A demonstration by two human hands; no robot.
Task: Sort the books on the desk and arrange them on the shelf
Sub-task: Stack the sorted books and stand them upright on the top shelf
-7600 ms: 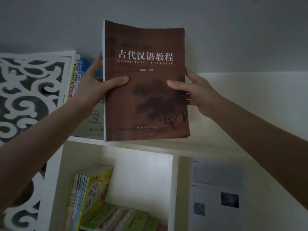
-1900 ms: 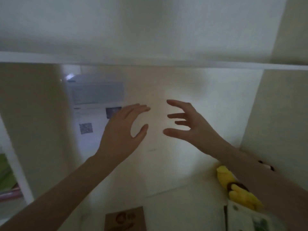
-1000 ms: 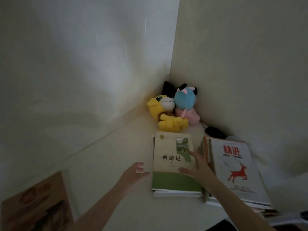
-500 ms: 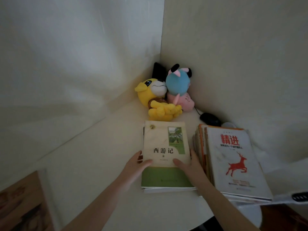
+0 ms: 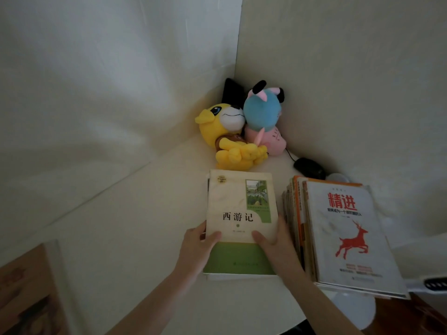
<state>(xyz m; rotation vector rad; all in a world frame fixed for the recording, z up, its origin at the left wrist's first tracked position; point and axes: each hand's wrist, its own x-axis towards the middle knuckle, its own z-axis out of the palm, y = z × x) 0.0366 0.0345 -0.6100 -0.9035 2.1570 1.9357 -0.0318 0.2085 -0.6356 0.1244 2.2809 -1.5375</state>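
Toward desk [image 5: 145,226] front edge, lying flat: green-and-cream book [image 5: 239,209], gripped by left hand [image 5: 196,252] at left edge and right hand [image 5: 278,250] at right edge, thumbs curled onto cover. Just beside on right: stack of books [image 5: 346,235], deer cover on top. Probably partway at best: pickup starting, stack unshelved, shelf out of view. At back corner, plush toys [image 5: 232,136].
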